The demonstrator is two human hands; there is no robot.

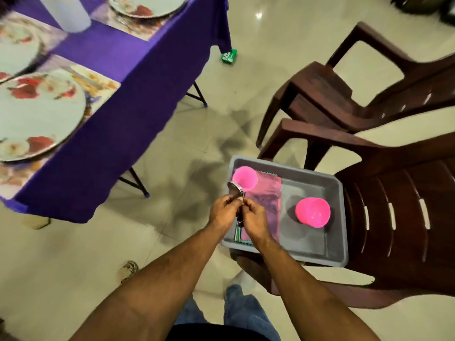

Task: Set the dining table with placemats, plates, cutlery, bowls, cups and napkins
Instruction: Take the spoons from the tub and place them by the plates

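Observation:
A grey tub (337,190) stands on a brown chair (398,217). Over its left end, my left hand (222,211) and my right hand (253,219) both pinch a bundle of metal spoons (235,187), the bowls pointing up and away. Inside the tub are a pink cup (245,177), a pink bowl (312,212) and pink napkins (267,198). More cutlery handles (237,234) show below my hands. On the purple-clothed table (138,77) at the left lie floral plates (37,114) on placemats (98,82).
A second brown chair (344,89) stands behind the first. A small green box (229,56) lies on the tiled floor by the table corner. A white cylinder (67,12) stands on the table. The table's folding legs (138,183) stick out below the cloth.

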